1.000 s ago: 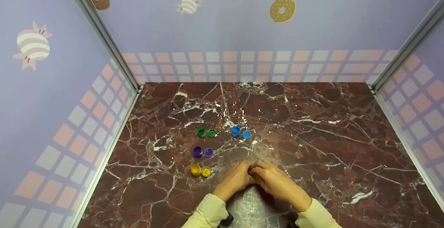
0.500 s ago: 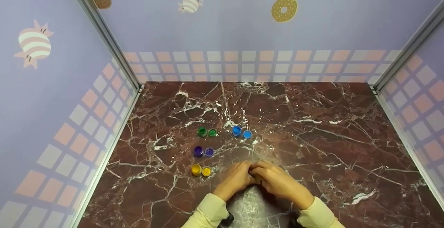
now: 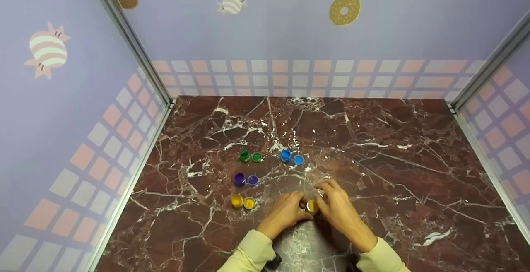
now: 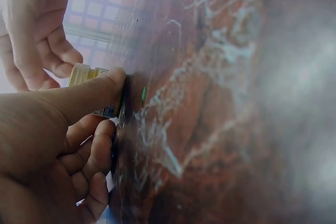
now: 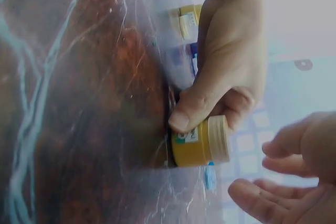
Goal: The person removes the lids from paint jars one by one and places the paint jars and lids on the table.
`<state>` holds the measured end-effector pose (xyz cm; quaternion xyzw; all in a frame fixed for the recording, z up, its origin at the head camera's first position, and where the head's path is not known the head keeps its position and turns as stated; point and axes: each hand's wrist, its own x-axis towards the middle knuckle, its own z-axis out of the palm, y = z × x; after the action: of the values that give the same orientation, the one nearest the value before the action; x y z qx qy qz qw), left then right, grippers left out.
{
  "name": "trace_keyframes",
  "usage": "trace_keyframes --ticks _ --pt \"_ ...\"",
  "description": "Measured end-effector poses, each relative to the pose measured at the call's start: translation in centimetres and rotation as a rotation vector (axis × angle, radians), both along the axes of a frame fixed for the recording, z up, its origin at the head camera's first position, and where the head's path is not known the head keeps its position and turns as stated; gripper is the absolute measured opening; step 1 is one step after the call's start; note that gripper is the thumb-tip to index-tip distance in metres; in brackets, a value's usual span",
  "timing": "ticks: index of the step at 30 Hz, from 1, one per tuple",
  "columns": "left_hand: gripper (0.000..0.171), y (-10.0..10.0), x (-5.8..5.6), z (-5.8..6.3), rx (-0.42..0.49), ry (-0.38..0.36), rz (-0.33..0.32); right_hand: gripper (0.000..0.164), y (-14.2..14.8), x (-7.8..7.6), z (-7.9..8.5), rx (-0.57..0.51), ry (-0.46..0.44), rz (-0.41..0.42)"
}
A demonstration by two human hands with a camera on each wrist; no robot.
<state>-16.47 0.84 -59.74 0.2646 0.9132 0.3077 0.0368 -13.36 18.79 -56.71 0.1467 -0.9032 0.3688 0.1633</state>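
Note:
A small yellow paint jar (image 3: pixel 311 206) stands on the table with its pale ribbed lid (image 5: pixel 218 139) on. My left hand (image 3: pixel 285 210) grips the jar's body from the left, thumb over its label in the left wrist view. To the right of the jar, my right hand (image 3: pixel 338 210) has its fingers spread and relaxed. In the right wrist view, the right fingers (image 5: pixel 286 150) are apart from the lid and hold nothing. Part of the jar is hidden behind the left thumb.
Open paint jars, each beside its lid, stand left and ahead of the hands: a yellow jar (image 3: pixel 237 201), a purple jar (image 3: pixel 239 179), a green jar (image 3: pixel 244 156) and a blue jar (image 3: pixel 285 156). Patterned walls border the marbled table (image 3: pixel 414 181) at the back and sides.
My right hand has loosened and moved right, off the jar it covered together with the left hand. The jar's yellow now shows between the hands. The head view has shifted slightly.

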Motion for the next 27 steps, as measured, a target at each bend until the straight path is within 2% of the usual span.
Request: trace_keyframes --ticks 4,8,13,18,23,27 --pt "0.034 0.0 0.0 0.1 0.005 -0.025 0.012 0.021 -0.5 0.1 0.3 0.017 0.025 -0.083" --pt "0.033 0.0 -0.1 0.1 -0.005 -0.048 0.026 0.021 -1.1 0.2 0.4 0.081 0.021 -0.118" --pt "0.037 0.0 0.0 0.1 -0.024 -0.006 0.015 0.025 -2.0 0.5 0.5 0.133 -0.033 -0.154" --pt "0.034 0.1 -0.2 -0.1 -0.028 0.012 0.012 0.025 -3.0 0.9 0.4 0.204 -0.052 -0.172" --pt "0.027 0.2 -0.2 -0.1 -0.048 0.003 0.029 0.028 -3.6 1.3 0.3 0.291 -0.041 -0.186" --pt "0.019 0.2 -0.1 -0.1 -0.06 0.03 0.038 0.029 -3.7 1.5 0.0 0.338 -0.027 -0.182"
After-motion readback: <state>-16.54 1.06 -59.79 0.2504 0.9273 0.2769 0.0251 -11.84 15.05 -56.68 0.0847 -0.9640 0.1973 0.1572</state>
